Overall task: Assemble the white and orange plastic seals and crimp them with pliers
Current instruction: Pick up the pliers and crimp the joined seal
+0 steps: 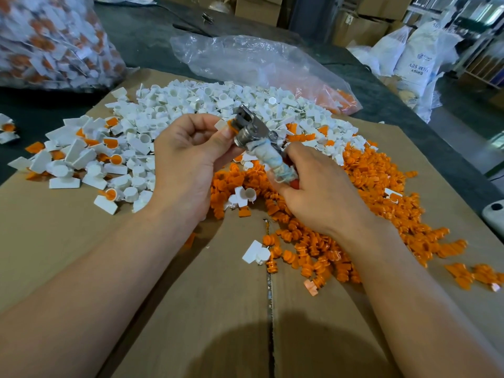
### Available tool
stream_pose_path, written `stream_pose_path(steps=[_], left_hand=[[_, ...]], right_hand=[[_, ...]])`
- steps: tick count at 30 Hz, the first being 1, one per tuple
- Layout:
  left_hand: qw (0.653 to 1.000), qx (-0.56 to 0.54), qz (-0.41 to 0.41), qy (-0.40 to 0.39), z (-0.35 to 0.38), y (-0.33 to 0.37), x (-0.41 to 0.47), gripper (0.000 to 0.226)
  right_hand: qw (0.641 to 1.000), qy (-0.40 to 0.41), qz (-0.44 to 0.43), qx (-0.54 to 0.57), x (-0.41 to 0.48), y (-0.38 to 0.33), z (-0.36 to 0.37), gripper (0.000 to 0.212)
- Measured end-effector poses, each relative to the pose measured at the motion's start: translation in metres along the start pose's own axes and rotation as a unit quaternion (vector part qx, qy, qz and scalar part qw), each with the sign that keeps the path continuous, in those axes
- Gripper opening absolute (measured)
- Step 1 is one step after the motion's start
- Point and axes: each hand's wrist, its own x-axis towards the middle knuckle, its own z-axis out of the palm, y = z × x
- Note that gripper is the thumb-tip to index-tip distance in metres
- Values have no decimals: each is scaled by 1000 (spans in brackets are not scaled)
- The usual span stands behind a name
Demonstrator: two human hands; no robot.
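Observation:
My left hand (188, 156) pinches a white and orange seal (224, 124) between thumb and fingers, above the cardboard. My right hand (313, 186) grips the cloth-wrapped handles of metal pliers (252, 129), whose jaws sit around the seal's orange part. A heap of loose white seal bodies (207, 105) lies behind my hands. Loose orange inserts (368, 181) spread to the right and below. Several assembled white-and-orange seals (90, 156) lie at the left.
Flattened cardboard (218, 309) covers a dark table. A big clear bag of finished seals (49, 42) stands at the far left. A crumpled clear bag with orange parts (259, 64) lies behind the pile. Boxes and white sacks (414, 58) stand at the right.

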Motion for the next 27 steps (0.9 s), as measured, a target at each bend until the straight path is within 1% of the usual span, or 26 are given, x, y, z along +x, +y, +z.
stream_pose_path(steps=[11,17,27], left_hand=[[999,33,-4,13,-1,-3,0,21],[999,19,-37,10,-1,-3,2,23],[999,40,-21,15,0,-3,2,24]], right_hand=[[999,-26,-5,34,-1,-5,-1,24],[999,-27,-4,34,0,-4,-1,24],[998,-30,-1,47,2,-5,2,20]])
